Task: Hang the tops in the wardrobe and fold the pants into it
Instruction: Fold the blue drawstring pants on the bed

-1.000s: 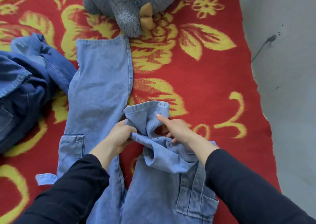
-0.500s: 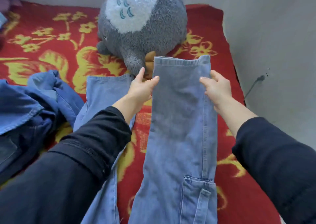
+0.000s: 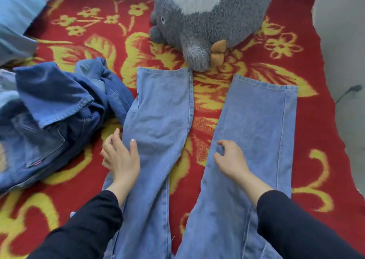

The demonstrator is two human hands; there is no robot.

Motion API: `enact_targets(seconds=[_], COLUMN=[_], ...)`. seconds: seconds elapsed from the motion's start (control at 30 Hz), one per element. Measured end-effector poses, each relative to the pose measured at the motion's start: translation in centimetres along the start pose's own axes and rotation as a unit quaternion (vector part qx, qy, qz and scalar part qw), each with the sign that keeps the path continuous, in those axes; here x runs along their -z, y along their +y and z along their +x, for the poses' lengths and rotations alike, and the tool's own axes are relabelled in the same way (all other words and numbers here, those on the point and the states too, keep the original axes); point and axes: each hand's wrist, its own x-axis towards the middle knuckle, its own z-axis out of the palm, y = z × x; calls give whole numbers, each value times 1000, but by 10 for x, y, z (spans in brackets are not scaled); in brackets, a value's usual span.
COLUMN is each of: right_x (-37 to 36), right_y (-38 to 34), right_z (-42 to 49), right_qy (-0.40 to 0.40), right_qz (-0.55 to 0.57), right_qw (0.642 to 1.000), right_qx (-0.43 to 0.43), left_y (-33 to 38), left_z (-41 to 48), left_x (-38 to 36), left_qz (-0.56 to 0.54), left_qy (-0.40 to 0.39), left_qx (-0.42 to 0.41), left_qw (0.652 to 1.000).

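Jeans [image 3: 164, 110] lie flat, legs running away from me — left hand [image 3: 121, 158] slack at one leg's edge, right hand [image 3: 231, 160] loosely curled on the other, apparently holding nothing.

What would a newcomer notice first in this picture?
The loud red blanket with yellow flowers fills the view. Down its middle, light blue jeans lie flat, legs spread apart. A big grey plush toy sits at the far end, and a heap of darker denim lies to the left.

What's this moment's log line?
jeans: flat on blanket, legs apart | left hand: open, over one leg | right hand: open, over other leg | fold: not started
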Motion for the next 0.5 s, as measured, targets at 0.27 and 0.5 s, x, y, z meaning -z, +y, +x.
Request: enact_targets(seconds=[0.27, 0.5], right_x=[-55, -60], right_y=[-84, -122], right_z=[30, 53], right_qy=[-36, -78], right_qz=[231, 461], right_qw=[966, 875], right_qx=[-108, -129], left_y=[-20, -51], left_z=[50, 89], left_x=[26, 29], left_qz=[-81, -149], left_qy=[-83, -137], left_qx=[-91, 57], left_qw=[989, 978])
